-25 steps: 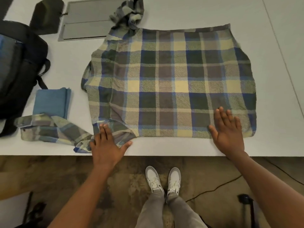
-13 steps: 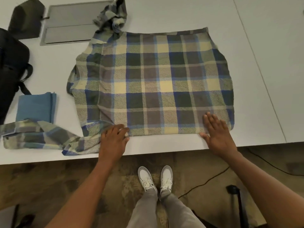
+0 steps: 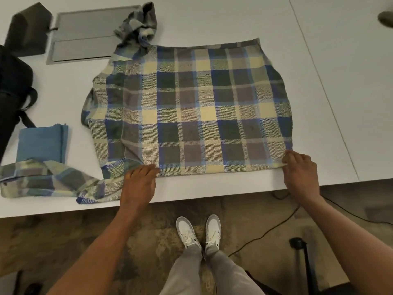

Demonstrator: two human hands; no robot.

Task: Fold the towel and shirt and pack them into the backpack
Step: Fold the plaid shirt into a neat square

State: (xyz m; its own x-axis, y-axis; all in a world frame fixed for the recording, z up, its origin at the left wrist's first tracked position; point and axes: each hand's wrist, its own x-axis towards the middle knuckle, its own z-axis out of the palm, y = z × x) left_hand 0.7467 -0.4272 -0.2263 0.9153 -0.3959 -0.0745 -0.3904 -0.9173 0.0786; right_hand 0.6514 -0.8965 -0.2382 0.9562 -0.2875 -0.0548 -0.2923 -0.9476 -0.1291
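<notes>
Gripping the near edge of the plaid shirt, both hands sit at the front of the white table: the left hand has its fingers curled over the hem beside the near sleeve, and the right hand pinches the hem at the near right corner, where a small ridge of cloth is raised between fingers and thumb. The shirt lies spread flat, back up it seems, with one sleeve trailing off to the left across the table and the other bunched at the far left corner. A blue towel lies already folded just left of the shirt, its near end under the trailing sleeve, and the black backpack rests at the left edge, well apart from both hands. Judging by this, the towel is done and the shirt fold is only starting. The next move probably calls for lifting the near edge evenly with both hands and carrying it away toward the far edge, keeping the cloth taut; the loose sleeves would likely need tucking in so the bundle stays neat enough for packing.
</notes>
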